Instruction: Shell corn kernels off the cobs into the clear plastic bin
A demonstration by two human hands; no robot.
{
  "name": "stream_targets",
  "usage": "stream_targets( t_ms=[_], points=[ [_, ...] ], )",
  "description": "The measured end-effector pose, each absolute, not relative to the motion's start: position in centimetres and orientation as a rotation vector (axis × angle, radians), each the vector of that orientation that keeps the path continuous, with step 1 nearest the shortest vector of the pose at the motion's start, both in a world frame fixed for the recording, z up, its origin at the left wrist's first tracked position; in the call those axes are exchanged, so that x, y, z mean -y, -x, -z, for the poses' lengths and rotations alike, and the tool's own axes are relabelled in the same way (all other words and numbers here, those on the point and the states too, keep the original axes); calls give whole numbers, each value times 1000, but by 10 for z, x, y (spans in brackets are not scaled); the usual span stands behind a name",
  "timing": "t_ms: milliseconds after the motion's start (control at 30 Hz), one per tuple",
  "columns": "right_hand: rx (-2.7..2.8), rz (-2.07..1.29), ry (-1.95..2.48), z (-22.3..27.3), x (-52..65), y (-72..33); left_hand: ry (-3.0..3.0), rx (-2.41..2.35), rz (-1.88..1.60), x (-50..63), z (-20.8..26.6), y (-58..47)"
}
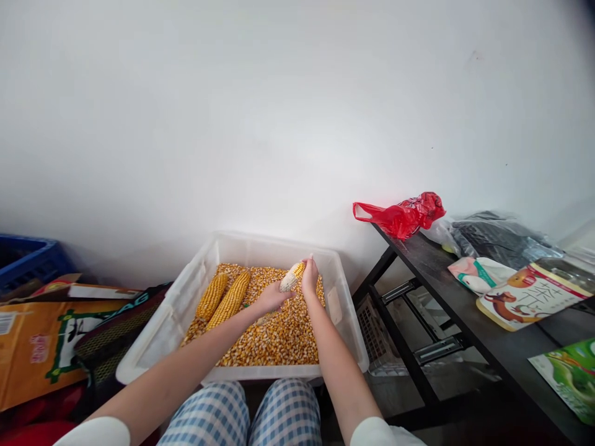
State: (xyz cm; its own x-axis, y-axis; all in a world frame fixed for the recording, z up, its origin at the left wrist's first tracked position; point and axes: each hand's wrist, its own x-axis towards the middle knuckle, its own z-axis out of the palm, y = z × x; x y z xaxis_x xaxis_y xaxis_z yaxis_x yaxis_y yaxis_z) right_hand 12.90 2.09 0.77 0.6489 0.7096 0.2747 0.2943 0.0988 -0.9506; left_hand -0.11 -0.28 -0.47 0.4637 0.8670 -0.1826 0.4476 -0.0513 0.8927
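Between my two hands is an ear of corn point(291, 278), tilted above the bin; most of its visible side is bare pale cob, with yellow kernels left near the upper end. My left hand point(273, 297) is closed around the lower end. At the upper end my right hand point(310, 277) is wrapped against the ear, its fingers partly hidden. Beneath them, loose corn kernels point(264, 344) cover the floor of a translucent plastic bin point(337, 297). Two full yellow ears of corn point(230, 300) lie on the kernels at the left side.
To the right stands a black table point(446, 291) with a red plastic bag point(409, 214), a labelled bottle point(525, 297) and a green packet point(569, 378). An orange cardboard box point(32, 347) and a blue crate point(35, 263) sit at the left. A white wall rises behind the bin.
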Motion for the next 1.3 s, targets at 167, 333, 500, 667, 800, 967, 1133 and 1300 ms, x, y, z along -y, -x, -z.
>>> stream_targets(
  t_ms=[167, 333, 500, 667, 800, 967, 1133, 1300],
  points=[
    [1281, -132, 1716, -3, -15, -114, -2101, -1482, -507, -10, 10, 12],
    [1104, -455, 1572, 2, -23, -108, -2139, -1437, -422, -14, 11, 17],
    [604, -991, 1214, 3, -33, -126, -2416, -1474, -404, -12, 6, 19],
    [399, -1111, 1023, -2, -28, -141, -2551, -1377, -353, -5, -6, 16],
    [416, -970, 1053, -11, -24, -133, -2421, -1308, -479, 1, -7, 13],
    [495, -683, 1174, -16, -23, -122, -2036, -1121, -576, 13, -5, 3],
    [517, -624, 1212, -12, -29, -132, -1502, -781, -547, 22, -7, -8],
    [571, -614, 1286, -3, -31, -143, -1601, -820, -611, 7, -2, 1]
  ],
)
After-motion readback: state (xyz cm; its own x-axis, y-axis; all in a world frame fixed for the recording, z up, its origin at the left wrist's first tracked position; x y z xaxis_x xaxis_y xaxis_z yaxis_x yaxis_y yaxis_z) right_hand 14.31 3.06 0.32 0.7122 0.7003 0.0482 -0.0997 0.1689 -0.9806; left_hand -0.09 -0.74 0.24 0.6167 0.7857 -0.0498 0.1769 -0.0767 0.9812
